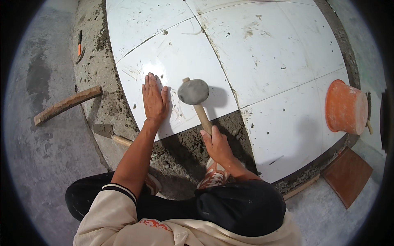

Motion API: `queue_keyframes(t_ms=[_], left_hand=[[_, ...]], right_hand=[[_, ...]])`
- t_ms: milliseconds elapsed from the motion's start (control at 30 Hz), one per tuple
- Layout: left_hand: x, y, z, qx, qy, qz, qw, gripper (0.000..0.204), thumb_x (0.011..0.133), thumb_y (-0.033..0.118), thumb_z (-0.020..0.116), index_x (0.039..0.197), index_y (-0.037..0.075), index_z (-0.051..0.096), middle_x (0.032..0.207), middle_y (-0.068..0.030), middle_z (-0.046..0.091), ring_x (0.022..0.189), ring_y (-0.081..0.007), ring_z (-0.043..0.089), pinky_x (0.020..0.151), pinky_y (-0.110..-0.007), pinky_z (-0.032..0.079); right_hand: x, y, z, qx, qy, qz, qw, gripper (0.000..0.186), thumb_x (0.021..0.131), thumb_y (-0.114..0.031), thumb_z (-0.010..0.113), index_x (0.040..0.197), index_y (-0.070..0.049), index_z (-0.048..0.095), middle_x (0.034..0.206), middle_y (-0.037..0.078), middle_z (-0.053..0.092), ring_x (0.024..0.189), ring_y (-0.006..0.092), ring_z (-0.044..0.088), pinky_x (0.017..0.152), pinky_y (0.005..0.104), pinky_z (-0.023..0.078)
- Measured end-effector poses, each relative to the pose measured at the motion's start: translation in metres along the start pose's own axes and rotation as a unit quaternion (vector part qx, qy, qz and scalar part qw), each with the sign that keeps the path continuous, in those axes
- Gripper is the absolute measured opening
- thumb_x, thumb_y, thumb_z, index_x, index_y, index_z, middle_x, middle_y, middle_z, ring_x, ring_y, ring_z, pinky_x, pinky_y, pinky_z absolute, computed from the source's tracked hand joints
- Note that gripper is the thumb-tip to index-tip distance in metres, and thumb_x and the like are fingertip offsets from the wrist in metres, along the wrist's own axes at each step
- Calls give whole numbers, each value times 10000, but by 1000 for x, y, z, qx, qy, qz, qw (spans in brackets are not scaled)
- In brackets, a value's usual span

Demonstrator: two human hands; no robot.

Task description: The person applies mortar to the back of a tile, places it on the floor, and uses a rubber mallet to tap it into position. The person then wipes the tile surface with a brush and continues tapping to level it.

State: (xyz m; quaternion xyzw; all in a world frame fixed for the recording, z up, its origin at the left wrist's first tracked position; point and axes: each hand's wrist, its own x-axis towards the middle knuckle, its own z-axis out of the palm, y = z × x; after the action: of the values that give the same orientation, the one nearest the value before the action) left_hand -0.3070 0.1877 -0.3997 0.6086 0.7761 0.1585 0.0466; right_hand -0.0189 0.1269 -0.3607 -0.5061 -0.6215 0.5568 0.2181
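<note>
My left hand (155,101) lies on a white square tile (135,100), fingers stretched out and pointing away from me. My right hand (216,145) grips the wooden handle of a rubber mallet (193,92); its dark grey head is over the same tile, just right of my left hand. Dark wet mortar (234,131) is exposed below the tile's near edge, around my shoes. A trowel (104,130) with a wooden handle lies left of my left forearm, partly hidden by it.
More laid white tiles (266,49) stretch ahead and right. An orange bucket (344,107) stands at the right, near a brown tile (349,176) and a wooden strip (303,186). At left lie a wooden plank (67,104) and a small orange-handled tool (79,49).
</note>
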Motion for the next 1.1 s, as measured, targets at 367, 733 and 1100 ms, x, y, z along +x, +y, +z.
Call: queue_keyframes(t_ms=[367,733,1100], left_hand=[[4,-12,-15,-109,0,-24,994,750,1118,345,483,1642,-95,178,1713,-296,230,1612,-415,199,1315,-495,178],[95,39,2,-69,89,66,991,505,1063,368,593,1471,70,576,1506,-217,509,1417,-404,453,1198,-513,350],[223,70,36,-15,45,146,988,453,1069,446,543,1415,176,654,1486,-214,514,1414,-403,435,1200,-547,313]], right_hand=[[-37,26,-107,-168,338,81,922,346,1011,-265,728,1222,-14,621,891,188,729,768,324,725,710,446,556],[-51,68,-162,-145,393,213,883,512,1016,-335,707,1350,20,549,1195,261,691,1047,373,689,913,471,535],[-33,95,-203,-388,409,13,826,339,1030,-234,685,1187,55,604,1046,177,647,1050,353,599,927,456,499]])
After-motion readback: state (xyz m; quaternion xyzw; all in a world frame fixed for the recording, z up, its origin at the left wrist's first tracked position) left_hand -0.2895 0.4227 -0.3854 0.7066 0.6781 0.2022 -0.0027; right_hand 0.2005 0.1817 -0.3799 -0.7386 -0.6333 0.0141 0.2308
